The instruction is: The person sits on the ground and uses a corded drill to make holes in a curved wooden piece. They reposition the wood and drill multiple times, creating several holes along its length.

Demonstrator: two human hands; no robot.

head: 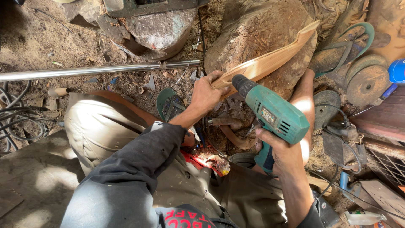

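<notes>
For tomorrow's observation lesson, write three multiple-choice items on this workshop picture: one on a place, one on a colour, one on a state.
1. Where does the carved wood piece rest?
A. on a log
B. on the metal pipe
C. in a basket

2. What colour is the drill body?
A. yellow
B. green
C. white

3. What is the left hand doing?
A. hanging free
B. holding a hammer
C. gripping the wood piece

Answers: 1 A, it lies across the log. 2 B, the casing is green. 3 C, its fingers close on the wood's near end while the right hand holds the drill.
</notes>
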